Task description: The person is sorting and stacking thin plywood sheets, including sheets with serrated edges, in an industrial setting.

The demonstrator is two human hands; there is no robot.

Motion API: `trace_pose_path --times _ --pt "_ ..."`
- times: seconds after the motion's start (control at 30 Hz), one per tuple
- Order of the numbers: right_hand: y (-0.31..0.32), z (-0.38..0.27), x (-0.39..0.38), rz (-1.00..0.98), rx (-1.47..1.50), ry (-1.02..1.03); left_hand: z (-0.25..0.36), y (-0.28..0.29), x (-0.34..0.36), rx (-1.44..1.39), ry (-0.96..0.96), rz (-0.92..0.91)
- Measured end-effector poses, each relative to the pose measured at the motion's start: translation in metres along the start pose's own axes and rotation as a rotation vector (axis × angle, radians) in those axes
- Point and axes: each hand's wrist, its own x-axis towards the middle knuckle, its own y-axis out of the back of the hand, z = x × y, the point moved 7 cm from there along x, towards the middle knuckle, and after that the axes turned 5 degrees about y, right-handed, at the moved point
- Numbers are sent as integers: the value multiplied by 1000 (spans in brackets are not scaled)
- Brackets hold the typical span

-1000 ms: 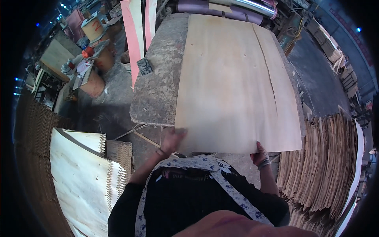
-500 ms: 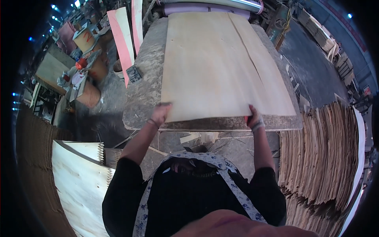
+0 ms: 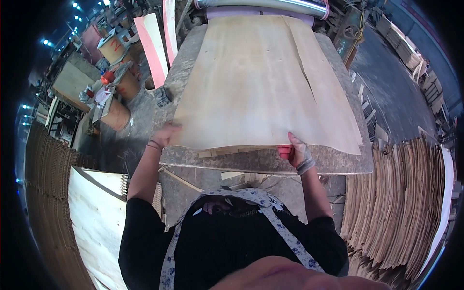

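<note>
The sheet (image 3: 241,87), thin, pale and wooden, is shown lying over the table (image 3: 338,162) in the upper centre of the frame, its far edge close to a purple roll (image 3: 261,10); whether the two touch cannot be told. A long split (image 3: 303,67) is seen in its right part. Most of its weight appears to be borne by the table, so that only the near edge needs to be controlled by hand. Beneath that edge, pale strips (image 3: 227,152) are exposed.

The hands are held well apart, presumably so that the limp edge is kept spread and is less apt to sag or tear. The right hand (image 3: 298,152), right of centre, is clamped on the near edge: the thumb is laid on top and the red-covered fingers are curled below. The left hand (image 3: 164,135), left of centre, is placed against the near left corner; its fingers are blurred, and how far they are closed cannot be told.

Farther out, a dark block (image 3: 162,96) is set by the table's left side, perhaps to be within reach. A brown stack (image 3: 386,203) is stood at the lower right; white sheets (image 3: 99,212) are leaned at the lower left.
</note>
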Motion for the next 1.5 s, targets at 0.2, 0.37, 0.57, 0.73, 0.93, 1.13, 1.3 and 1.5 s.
trace_pose_path --times 0.2,0.37,0.57,0.73,0.93,1.13,1.3,1.5 --pt "17 6 50 -155 -12 -251 -83 23 5 -231 307 26" --pt "32 -2 134 -39 -7 -274 -92 18 36 -347 107 468" --pt "40 26 196 48 94 -355 -127 -9 46 416 -76 720" --pt "30 31 207 96 145 -462 -112 -22 33 348 -9 657" --pt "17 49 237 3 273 -499 -83 -15 8 426 -96 883" --pt "15 23 326 82 244 -322 -75 -18 18 555 -126 870" --pt "-18 39 298 -146 192 -174 -81 -12 26 526 -166 845" --pt "-5 65 120 -379 131 -290 -24 -37 -2 706 -179 811"
